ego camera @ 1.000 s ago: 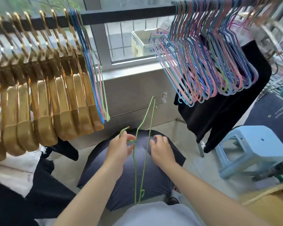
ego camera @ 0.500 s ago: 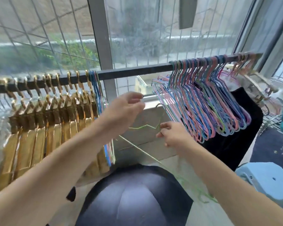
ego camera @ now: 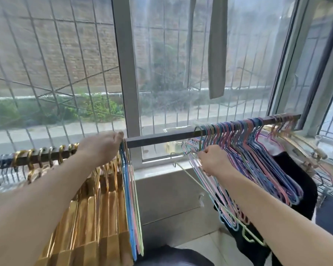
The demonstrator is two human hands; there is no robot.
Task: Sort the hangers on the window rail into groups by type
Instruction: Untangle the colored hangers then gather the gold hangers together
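Hangers of thin coloured wire (ego camera: 244, 160) hang in a dense group at the right end of the dark metal window rail (ego camera: 158, 137), while glossy gold hangers (ego camera: 88, 204) fill the left part, with a few thin coloured hangers (ego camera: 132, 198) just beside them. Right hand (ego camera: 211, 162) pinches a pale green wire hanger (ego camera: 190, 176) beside the big group, probably to join it there. Left hand (ego camera: 102, 146), fingers curled, grips the rail where those few strays hook, perhaps to take one. Behind is a barred window (ego camera: 65, 73).
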